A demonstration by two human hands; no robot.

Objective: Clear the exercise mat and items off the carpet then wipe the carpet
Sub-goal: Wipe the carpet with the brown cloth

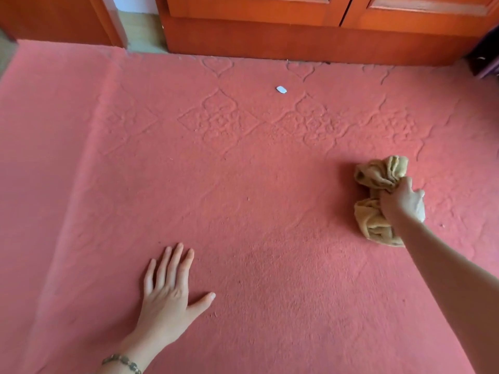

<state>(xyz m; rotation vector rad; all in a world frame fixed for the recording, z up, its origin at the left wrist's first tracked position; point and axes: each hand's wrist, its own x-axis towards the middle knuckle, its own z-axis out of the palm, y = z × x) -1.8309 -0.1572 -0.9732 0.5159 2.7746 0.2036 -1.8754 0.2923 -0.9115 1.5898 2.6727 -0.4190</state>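
Across nearly the whole view a salmon-red carpet (243, 198) is spread, and embossed diamond and heart motifs are seen pressed into its pile along the far part. On the carpet's right side a crumpled mustard-yellow cloth (378, 175) is pressed down onto the pile, bunched into two lobes, one farther and one nearer. The cloth is gripped at its pinched middle by the right hand (402, 202), whose fingers are curled tightly closed around the fabric, with the bare forearm stretched in from the carpet's lower right corner. Toward the carpet's near left part the left hand (168, 295) is laid flat, palm down, with fingers extended and slightly spread and the thumb angled out to the right; nothing is held by it. A beaded bracelet (122, 361) is worn at that wrist. Well apart from both hands, near the carpet's far edge, a small white scrap (281, 89) is seen lying on the pile; what it is cannot be told. Beyond the carpet's far edge an orange-brown wooden wardrobe (297, 36) is stood, its base running along that edge, and a strip of pale floor (143, 31) is visible past the far left part of the carpet
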